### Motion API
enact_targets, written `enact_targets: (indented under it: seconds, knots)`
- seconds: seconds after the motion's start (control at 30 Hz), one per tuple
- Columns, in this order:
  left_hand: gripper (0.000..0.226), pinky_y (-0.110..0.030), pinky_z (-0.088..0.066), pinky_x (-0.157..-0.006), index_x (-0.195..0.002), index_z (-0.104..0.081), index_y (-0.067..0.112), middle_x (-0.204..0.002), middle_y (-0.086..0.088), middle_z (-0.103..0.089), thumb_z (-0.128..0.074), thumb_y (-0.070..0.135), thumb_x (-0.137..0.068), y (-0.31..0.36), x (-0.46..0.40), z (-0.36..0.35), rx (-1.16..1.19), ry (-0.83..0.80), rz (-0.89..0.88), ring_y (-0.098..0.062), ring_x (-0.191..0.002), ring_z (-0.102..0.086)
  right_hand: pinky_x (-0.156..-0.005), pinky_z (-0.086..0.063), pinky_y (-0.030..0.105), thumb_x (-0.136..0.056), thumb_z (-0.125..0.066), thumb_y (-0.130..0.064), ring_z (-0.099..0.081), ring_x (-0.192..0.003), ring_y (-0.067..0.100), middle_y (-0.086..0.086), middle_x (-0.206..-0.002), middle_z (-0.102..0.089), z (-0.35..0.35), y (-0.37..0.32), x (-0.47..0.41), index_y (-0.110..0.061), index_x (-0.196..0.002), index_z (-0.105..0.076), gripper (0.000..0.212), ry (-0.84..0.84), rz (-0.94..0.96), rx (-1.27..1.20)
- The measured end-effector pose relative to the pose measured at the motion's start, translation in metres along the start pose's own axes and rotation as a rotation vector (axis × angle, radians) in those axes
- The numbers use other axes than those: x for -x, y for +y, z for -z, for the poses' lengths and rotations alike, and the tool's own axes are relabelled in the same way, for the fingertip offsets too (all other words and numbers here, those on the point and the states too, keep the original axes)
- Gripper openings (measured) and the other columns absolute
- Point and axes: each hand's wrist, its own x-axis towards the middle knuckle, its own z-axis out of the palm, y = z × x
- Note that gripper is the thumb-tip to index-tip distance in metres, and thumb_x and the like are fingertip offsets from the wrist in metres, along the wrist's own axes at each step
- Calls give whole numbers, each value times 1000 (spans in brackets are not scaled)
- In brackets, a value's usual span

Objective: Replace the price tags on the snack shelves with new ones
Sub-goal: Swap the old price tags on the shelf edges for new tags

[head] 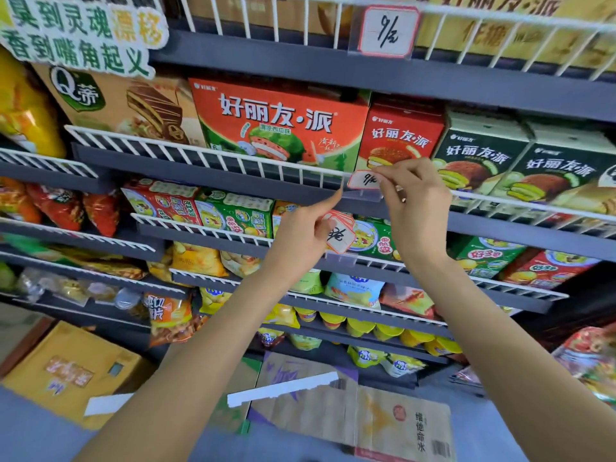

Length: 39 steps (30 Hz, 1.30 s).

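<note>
Right hand (411, 195) raised to the white wire rail (206, 155) of the pie-box shelf, thumb and forefinger pinching the small red-bordered white paper price tag (365, 180) by its right edge. Tag seated at the clear plastic tag holder (361, 194) clipped to that rail, directly below the red cardboard pie box (401, 138). Whether sliding in or coming out: cannot tell from a single view. Edge pinch judged deliberate, leaving the handwritten face unobscured and the card free to move sideways within the sleeve.

Left hand (305, 233) lower, remaining fingers curled round a fanned stack of red-bordered paper tags (340, 235), forefinger extended up toward the left corner of the holder, tip just beside it. Contact not confirmable. Likely purpose: steadying the holder or prising its lip while the other hand works the card. Stack kept just below the work point, presumably for ready exchange; new or removed tags not distinguishable.

Larger red-bordered handwritten tag (386, 31) hanging in its own clear sleeve on the top shelf rail, same figure written, untouched.

Orange-and-green watermelon-flavour pie box (280, 125) left of the work point; dark green pie boxes (480, 161) to the right. Flattened brown cardboard carton (366, 415) on the floor below, a white strip lying across it.

Risk noted: thin card liable to buckle if pushed from one edge only.
</note>
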Motion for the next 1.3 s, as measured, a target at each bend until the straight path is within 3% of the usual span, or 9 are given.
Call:
enact_targets:
  seconds: [0.13,0.27,0.33,0.4,0.47,0.73,0.9,1.1,1.3]
  knots:
    - [47,-12,-33,-47,-138,-42,23,-51,3,-44,-50,8,-94,0,0,3,-60,-16,-23,-10,-42,-35,-62,-45,28,-89,-58,-8,-53,-75,17,14,-91,-59,-2,2,-2,-2,-100,-71,18,-9,83,40]
    - [47,-12,-32,-48,-138,-44,22,-50,3,-43,-51,7,-93,-2,-2,4,-33,-12,-23,-3,-46,-44,-54,-48,35,-88,-55,-10,-59,-74,29,14,-84,-61,-5,7,-3,-2,-100,-71,21,-100,150,149]
    - [47,-12,-32,-48,-138,-43,22,-49,4,-42,-51,7,-93,-2,-3,5,-29,-16,-20,0,-47,-44,-45,-42,30,-88,-58,-10,-56,-72,29,10,-77,-61,-4,8,-3,-5,-97,-68,15,-78,176,249]
    - [47,-12,-33,-49,-138,-43,22,-48,5,-41,-51,7,-94,-1,-2,6,-38,-18,-23,2,-48,-45,-37,-38,28,-82,-63,-3,-53,-68,28,7,-71,-59,-3,9,-2,-8,-89,-65,8,-60,194,346]
    - [47,-12,-33,-50,-138,-43,22,-48,6,-40,-51,8,-94,0,-3,6,-44,-18,-25,3,-48,-46,-34,-36,27,-72,-68,8,-51,-66,26,5,-70,-58,-4,11,0,-9,-82,-65,20,-53,234,413]
    - [48,-11,-33,-50,-139,-41,24,-49,3,-42,-51,8,-94,2,-3,8,-61,-26,-21,0,-46,-45,-39,-18,19,-60,-71,15,-50,-65,21,2,-74,-60,-1,12,4,-11,-81,-68,33,-72,322,563]
    - [48,-11,-32,-49,-138,-43,21,-56,-10,-52,-50,7,-94,2,-4,8,-54,-21,-24,-10,-43,-36,-39,-18,19,-61,-68,16,-53,-67,23,5,-78,-60,-1,12,6,-10,-83,-69,34,-87,276,560]
    - [47,-12,-32,-48,-138,-43,23,-56,-6,-50,-50,8,-94,3,-8,8,-49,-19,-1,-11,-45,-36,-35,-25,20,-73,-64,8,-53,-67,23,7,-79,-59,-2,10,6,-6,-82,-66,17,-111,260,518]
    - [46,-13,-30,-44,-137,-45,24,-50,6,-42,-50,9,-94,6,-11,9,-38,-10,29,-12,-42,-32,-45,-8,11,-55,-48,21,-45,-60,24,11,-76,-53,-3,4,6,-6,-86,-63,44,-139,230,540]
